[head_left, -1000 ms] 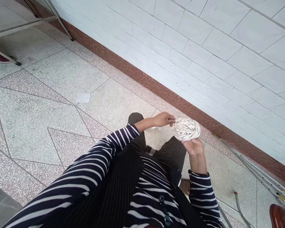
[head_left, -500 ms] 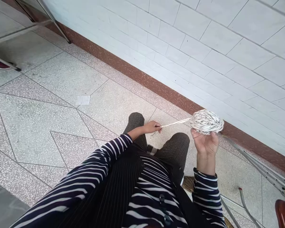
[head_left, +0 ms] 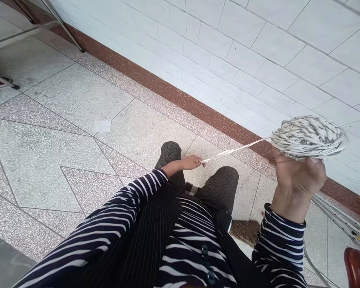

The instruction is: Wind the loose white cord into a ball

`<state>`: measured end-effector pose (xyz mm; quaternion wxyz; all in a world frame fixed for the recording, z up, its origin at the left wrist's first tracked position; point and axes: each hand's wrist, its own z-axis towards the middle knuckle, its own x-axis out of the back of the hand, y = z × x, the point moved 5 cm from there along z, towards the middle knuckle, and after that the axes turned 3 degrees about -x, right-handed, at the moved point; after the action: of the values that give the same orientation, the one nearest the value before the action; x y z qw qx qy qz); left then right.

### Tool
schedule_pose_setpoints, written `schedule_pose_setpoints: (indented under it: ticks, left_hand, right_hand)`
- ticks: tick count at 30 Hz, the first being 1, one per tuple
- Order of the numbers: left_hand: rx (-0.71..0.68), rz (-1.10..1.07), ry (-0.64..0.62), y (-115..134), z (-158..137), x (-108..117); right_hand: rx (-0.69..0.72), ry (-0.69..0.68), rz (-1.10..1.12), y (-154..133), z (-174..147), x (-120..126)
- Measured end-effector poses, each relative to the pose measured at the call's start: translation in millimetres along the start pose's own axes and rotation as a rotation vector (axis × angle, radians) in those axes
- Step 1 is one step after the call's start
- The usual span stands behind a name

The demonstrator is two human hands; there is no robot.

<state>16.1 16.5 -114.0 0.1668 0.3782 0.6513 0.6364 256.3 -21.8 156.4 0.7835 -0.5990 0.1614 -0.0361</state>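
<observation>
In the head view my right hand grips a thick ball of white cord with thin dark streaks, raised at the right in front of the tiled wall. Thumb and fingers press on its near side; the far fingers are hidden behind it. A strand of the cord runs down leftward from the ball to my left hand. That hand is closed in a pinch on the strand, above my knees. The strand sags slightly between the two hands.
A white tiled wall with a red-brown skirting runs along the far side. Broom bristles lie beside my right leg. Metal tubing and a brown shoe are at right. Metal furniture legs stand upper left.
My right hand has moved up and to the right with the ball of cord, nearer the camera. The strand between the hands has grown longer. My left hand has barely moved.
</observation>
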Motion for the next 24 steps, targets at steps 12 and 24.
schedule_pose_setpoints:
  ticks: [12, 24]
  left_hand:
    - [0.225, -0.556, -0.023, -29, -52, -10]
    - [0.27, -0.909, 0.193, -26, -51, 5]
  right_hand:
    - [-0.106, 0.338, 0.071, 44, 68, 88]
    - [-0.49, 0.072, 0.0, 99, 19, 82]
